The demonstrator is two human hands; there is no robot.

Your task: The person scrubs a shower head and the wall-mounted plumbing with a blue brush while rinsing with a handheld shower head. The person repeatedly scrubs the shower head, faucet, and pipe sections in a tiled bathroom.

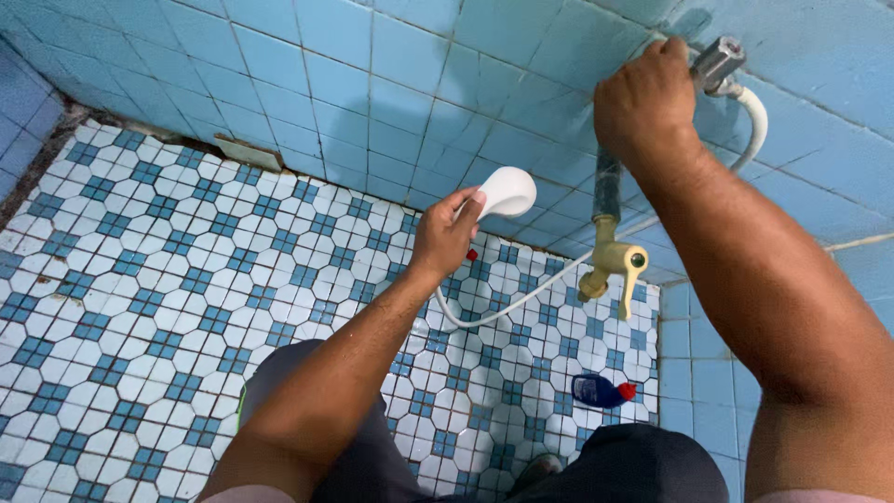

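My left hand (pixel 445 233) grips a white hand-held sprayer head (pixel 506 193), held out over the patterned floor near the blue tiled wall. A white hose (pixel 521 296) loops from it up to a metal valve (pixel 719 63) on the wall at the upper right. My right hand (pixel 644 102) is closed around that valve's handle. Just below it a pipe runs down to a yellowish tap (pixel 615 267) with a lever.
A blue bottle with a red cap (pixel 599 390) lies on the floor tiles near the right wall. The floor (pixel 168 279) is white and blue mosaic tile. Blue wall tiles (pixel 391 84) enclose the corner. My dark-clothed knees fill the bottom edge.
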